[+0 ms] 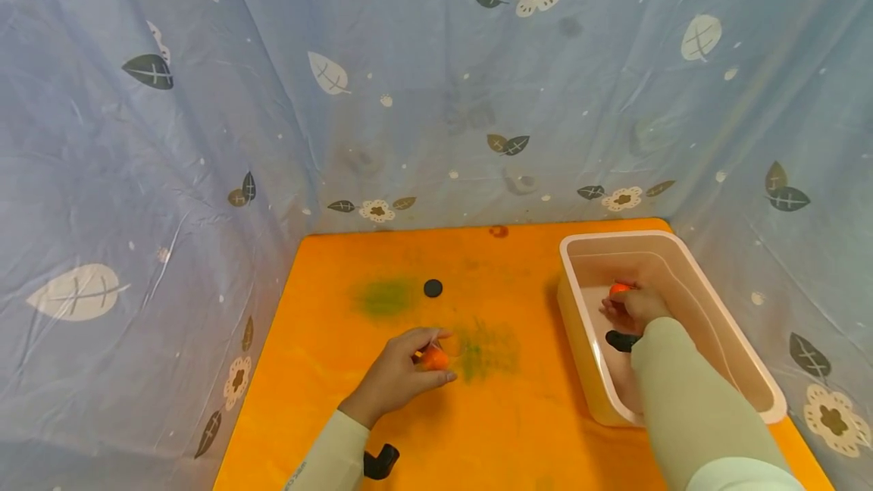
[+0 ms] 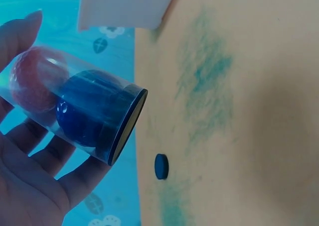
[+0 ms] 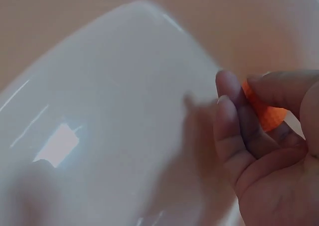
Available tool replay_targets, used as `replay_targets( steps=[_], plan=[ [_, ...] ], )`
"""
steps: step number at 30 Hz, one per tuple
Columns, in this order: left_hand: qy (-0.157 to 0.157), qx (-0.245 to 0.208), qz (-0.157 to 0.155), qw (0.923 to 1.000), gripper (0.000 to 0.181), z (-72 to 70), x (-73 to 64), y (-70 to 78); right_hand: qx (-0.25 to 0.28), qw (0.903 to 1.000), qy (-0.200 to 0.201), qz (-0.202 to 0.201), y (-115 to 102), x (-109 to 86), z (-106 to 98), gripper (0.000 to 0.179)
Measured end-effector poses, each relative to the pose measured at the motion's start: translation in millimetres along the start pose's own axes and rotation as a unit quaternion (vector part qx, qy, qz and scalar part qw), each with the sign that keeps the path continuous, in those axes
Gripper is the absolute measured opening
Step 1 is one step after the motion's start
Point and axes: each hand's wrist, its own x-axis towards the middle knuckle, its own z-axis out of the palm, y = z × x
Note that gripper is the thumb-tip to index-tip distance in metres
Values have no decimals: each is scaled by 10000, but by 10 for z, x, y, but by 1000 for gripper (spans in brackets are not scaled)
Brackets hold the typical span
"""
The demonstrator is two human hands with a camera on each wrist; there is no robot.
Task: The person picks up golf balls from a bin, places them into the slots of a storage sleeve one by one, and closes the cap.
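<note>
My left hand [image 1: 398, 373] holds a clear cylindrical tube [image 2: 113, 136] tilted above the orange table [image 1: 518, 430]. Inside it, in the left wrist view, a reddish ball [image 2: 37, 79] and a dark blue ball [image 2: 87, 109] lie one behind the other, the blue one nearer the dark-rimmed end. Inside the bin [image 1: 627, 236] is my right hand [image 1: 644, 305], pinching an orange ball [image 3: 264, 111] with a textured surface between thumb and fingers. Part of that ball is hidden by the fingers. A small black disc [image 1: 433, 288] lies on the table beyond the left hand.
The pale pink bin stands along the table's right side, its walls rising around my right hand. Patterned blue curtains [image 1: 436, 97] enclose the back and both sides. Green smudges [image 1: 385, 298] mark the tabletop. Black wrist mounts [image 1: 382, 462] show at both sleeves.
</note>
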Motion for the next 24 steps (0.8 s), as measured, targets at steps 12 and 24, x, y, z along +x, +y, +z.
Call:
replay_targets(
  steps=[12,24],
  plan=[
    [-26,0,4,10000,53,23,-41,77,-2538,9533,-862,-1393,-522,-181,25,58],
    [-54,-53,106,9999,51,25,-49,102,-2743,9369,-606,-2080,-877,-412,281,63]
  ],
)
